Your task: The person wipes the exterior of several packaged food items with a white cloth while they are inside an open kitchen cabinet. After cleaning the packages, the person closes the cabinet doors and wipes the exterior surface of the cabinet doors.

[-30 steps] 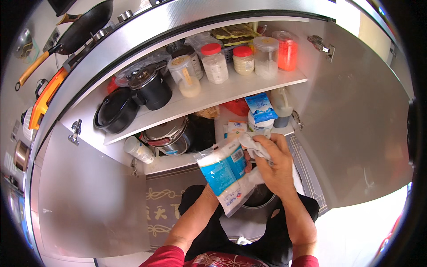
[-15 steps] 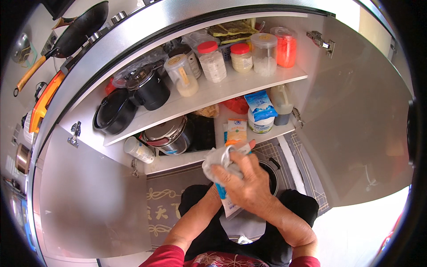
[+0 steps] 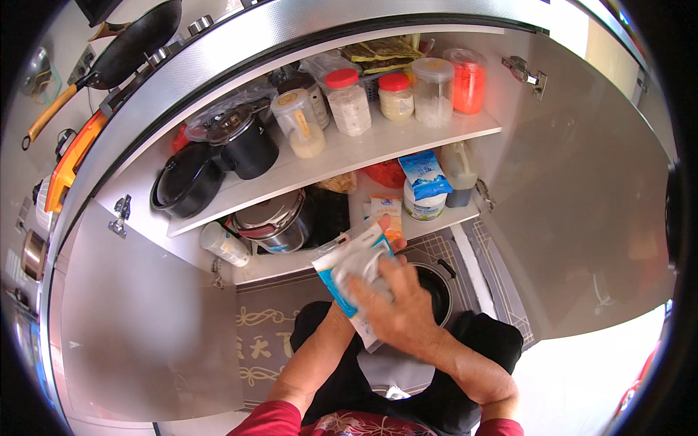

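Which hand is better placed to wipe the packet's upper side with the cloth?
Right, I'd judge: the right hand has the cloth over the packet's upper side. The left hand, mostly hidden, supports the packet from beneath, so it seems less free.

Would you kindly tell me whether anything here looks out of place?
I see nothing spilled; only the dark pot on the floor mat seems slightly odd, since other pots stand inside the open cabinet.

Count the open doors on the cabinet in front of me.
2: the left door, swung out at the cabinet's left end, and the right door, swung out at its right end. Both show plainly.
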### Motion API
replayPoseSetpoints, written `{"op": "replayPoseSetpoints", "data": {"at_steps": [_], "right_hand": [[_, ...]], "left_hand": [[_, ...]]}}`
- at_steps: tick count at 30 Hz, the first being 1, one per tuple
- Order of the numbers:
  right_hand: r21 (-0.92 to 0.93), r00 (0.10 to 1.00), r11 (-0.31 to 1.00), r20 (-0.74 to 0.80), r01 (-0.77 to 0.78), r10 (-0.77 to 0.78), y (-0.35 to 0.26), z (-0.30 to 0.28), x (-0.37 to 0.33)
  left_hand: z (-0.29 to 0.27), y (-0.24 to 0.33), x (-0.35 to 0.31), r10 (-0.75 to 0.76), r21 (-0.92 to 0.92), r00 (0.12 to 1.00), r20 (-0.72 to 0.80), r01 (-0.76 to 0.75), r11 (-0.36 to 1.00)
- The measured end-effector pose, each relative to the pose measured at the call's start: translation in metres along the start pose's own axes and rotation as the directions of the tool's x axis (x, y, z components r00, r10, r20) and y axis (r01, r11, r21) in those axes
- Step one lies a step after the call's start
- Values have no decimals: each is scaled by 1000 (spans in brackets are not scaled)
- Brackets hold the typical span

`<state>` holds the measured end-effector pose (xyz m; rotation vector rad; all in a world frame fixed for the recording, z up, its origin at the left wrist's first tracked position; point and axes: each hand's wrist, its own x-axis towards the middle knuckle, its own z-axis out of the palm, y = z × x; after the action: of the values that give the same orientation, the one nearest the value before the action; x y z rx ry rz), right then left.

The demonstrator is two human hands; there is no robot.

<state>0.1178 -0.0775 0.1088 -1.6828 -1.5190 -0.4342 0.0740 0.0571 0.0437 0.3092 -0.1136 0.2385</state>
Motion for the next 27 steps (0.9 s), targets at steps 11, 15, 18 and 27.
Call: {"op": "replayPoseSetpoints", "data": {"at_steps": [11, 15, 18, 27], "right_hand": [[65, 947, 968, -200, -242, 250, 39, 11, 13], [90, 924, 926, -73, -368, 374, 32, 9, 9], [154, 943, 931, 12, -332, 334, 23, 4, 2], [72, 989, 986, -10, 148, -148, -5, 18, 6]], "left_hand": [[18, -20, -5, 161, 390, 952, -259, -49, 920], [14, -16, 1, 185, 218, 965, -188, -143, 965], [15, -5, 4, 167, 63, 979, -113, -161, 985], [7, -13, -4, -41, 135, 974, -225, 73, 988]]}}
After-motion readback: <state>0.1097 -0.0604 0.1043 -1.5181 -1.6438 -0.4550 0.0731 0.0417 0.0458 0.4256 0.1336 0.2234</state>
